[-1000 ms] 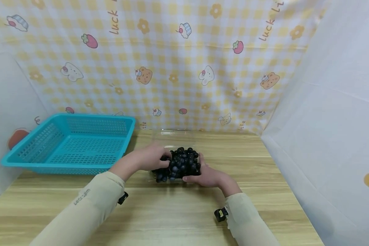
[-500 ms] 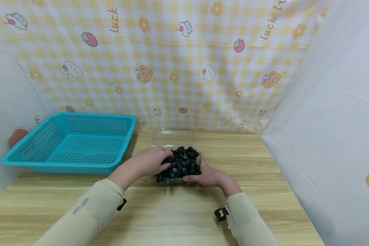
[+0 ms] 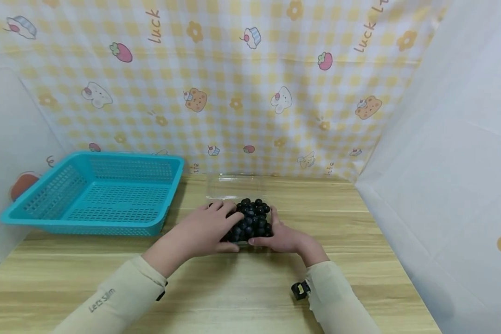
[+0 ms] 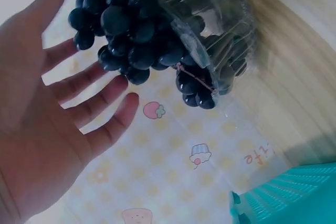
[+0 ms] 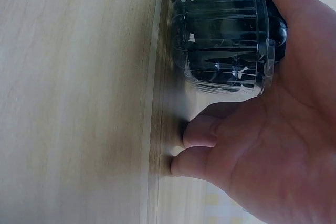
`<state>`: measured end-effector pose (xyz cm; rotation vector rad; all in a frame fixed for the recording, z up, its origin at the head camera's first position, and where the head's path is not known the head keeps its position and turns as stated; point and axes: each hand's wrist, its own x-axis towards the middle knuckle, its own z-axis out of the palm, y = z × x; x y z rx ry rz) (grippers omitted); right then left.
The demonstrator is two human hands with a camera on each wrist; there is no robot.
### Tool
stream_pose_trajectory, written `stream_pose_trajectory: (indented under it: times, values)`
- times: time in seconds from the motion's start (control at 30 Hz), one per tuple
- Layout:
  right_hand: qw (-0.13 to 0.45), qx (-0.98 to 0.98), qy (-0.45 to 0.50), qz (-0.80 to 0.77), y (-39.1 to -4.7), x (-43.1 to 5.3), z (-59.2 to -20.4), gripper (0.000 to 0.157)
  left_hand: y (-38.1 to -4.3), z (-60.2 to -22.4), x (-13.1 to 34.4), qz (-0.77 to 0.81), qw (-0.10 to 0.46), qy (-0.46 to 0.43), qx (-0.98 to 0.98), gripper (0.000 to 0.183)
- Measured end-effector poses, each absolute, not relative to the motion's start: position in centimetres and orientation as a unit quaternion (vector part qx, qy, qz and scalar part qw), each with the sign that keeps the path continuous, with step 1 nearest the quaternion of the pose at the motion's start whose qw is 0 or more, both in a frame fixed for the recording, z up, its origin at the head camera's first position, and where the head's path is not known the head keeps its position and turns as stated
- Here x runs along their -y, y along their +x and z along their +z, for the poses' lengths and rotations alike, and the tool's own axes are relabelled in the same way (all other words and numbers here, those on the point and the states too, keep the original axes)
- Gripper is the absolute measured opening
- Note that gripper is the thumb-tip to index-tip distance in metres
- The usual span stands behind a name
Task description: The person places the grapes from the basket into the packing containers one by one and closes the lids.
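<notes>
At the middle of the worktop (image 3: 250, 287), spreading the left hand (image 3: 206, 229), with fingers apart and loosely extended, over the left part of the dark grapes (image 3: 254, 220); being unable to tell contact from near-contact. Clamping the right hand (image 3: 285, 239) on the right end of the clear box (image 5: 220, 40) heaped with those grapes, laying the thumb along its front. Having the transparent lid (image 3: 234, 186) raised behind, the blue basket (image 3: 117, 202) standing to the left, and the yellow-checked cloth (image 3: 235, 123) hanging beyond.
</notes>
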<state>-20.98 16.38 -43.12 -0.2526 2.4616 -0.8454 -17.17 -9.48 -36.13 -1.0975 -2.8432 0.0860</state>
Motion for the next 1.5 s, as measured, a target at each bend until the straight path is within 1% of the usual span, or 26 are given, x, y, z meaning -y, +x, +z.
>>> stream_pose_trajectory:
  times: [0.07,0.13,0.27,0.47,0.67,0.73,0.87,1.1,1.17,1.23,1.3,1.37,1.43,1.5]
  values:
    - [0.262,-0.908,-0.093,-0.314,-21.0,-16.4,-43.2,0.138,-17.1,-36.5,9.5,0.047,0.055,-0.363,0.929,0.072]
    - [0.262,-0.907,-0.094,-0.318,-21.0,-16.4,-43.2,0.139,-17.2,-36.7,9.5,0.052,0.053,-0.361,0.930,0.069]
    - [0.263,-0.905,-0.094,-0.320,-21.0,-16.4,-43.2,0.138,-17.5,-36.6,9.4,0.034,0.031,-0.357,0.933,0.057]
    - [0.264,-0.904,-0.091,-0.323,-21.0,-16.5,-43.1,0.138,-18.3,-36.3,9.4,0.018,0.003,-0.357,0.934,0.051]
    - [0.265,-0.906,-0.090,-0.317,-20.9,-16.4,-42.9,0.139,-19.1,-37.2,9.8,0.054,0.025,-0.366,0.929,0.035]
    - [0.265,-0.906,-0.091,-0.317,-20.9,-16.4,-42.9,0.140,-19.3,-37.7,9.8,0.063,0.034,-0.370,0.926,0.032]
    - [0.264,-0.906,-0.091,-0.317,-20.8,-16.4,-42.8,0.141,-19.5,-38.7,9.8,0.059,0.040,-0.370,0.926,0.036]
    - [0.267,-0.905,-0.093,-0.317,-20.8,-16.4,-42.7,0.143,-19.0,-39.7,10.6,0.039,0.026,-0.378,0.925,0.035]
    - [0.269,-0.904,-0.093,-0.318,-20.8,-16.4,-42.8,0.143,-18.9,-39.6,10.9,0.025,0.006,-0.377,0.926,0.037]
    - [0.270,-0.905,-0.091,-0.316,-20.8,-16.4,-42.8,0.142,-18.8,-39.0,10.9,0.000,-0.029,-0.362,0.932,0.042]
    - [0.269,-0.905,-0.091,-0.316,-20.9,-16.5,-42.9,0.142,-18.8,-38.1,10.7,-0.025,-0.068,-0.335,0.940,0.051]
    - [0.268,-0.905,-0.092,-0.317,-20.9,-16.5,-42.9,0.141,-18.8,-37.3,10.2,-0.045,-0.089,-0.312,0.945,0.060]
    - [0.268,-0.904,-0.091,-0.319,-21.0,-16.5,-43.0,0.141,-18.8,-36.7,9.6,-0.050,-0.087,-0.308,0.946,0.067]
    - [0.270,-0.903,-0.091,-0.321,-21.1,-16.4,-43.0,0.141,-18.8,-36.4,9.0,-0.048,-0.060,-0.325,0.943,0.066]
